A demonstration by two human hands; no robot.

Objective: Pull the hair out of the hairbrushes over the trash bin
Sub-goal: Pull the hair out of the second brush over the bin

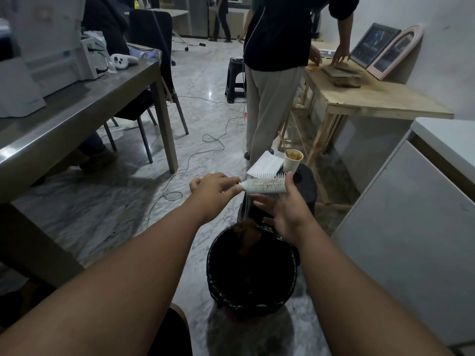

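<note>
the left hand (209,188) is pinching the brush (264,185) by its end, bristles up, above the bin's (221,289) far rim. the right hand (288,211), fingers spread, is touching the brush's other end. brown hair (246,233) is hanging into the bin.

Hairbrush (264,185) held between left hand (210,188) and right hand (285,211), above bin (253,268), hair clump (248,236) in bin, stool (305,186) behind, cup (293,160) on stool, table (64,119) left

Pale green hairbrush (264,186); brown hair (248,233); black bin (221,291).
</note>
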